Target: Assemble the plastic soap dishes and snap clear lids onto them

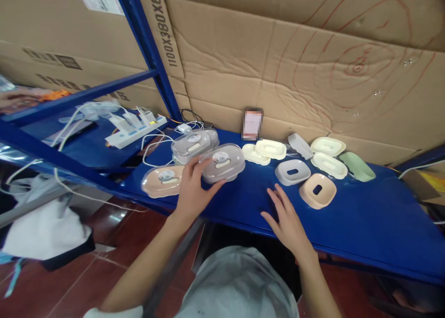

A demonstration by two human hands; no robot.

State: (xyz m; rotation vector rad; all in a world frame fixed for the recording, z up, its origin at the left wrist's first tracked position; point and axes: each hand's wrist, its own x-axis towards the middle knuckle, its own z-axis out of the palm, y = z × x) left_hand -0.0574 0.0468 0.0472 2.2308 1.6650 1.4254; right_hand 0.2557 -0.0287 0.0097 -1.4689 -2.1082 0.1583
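My left hand grips the near left edge of a grey soap box with a clear lid and a round sticker. Its thumb is at the front edge and its fingers lie along the left side. Under and beside that hand is a peach soap box, partly hidden by it. Behind stands another grey lidded soap box. My right hand hovers over the blue table's front part, fingers spread, holding nothing. Nearest to it are a grey slotted tray and a peach slotted tray.
Cream trays, several in all, and a green tray lie toward the back of the blue table. A phone leans on the cardboard. A power strip with white cables is at left, beside a blue post.
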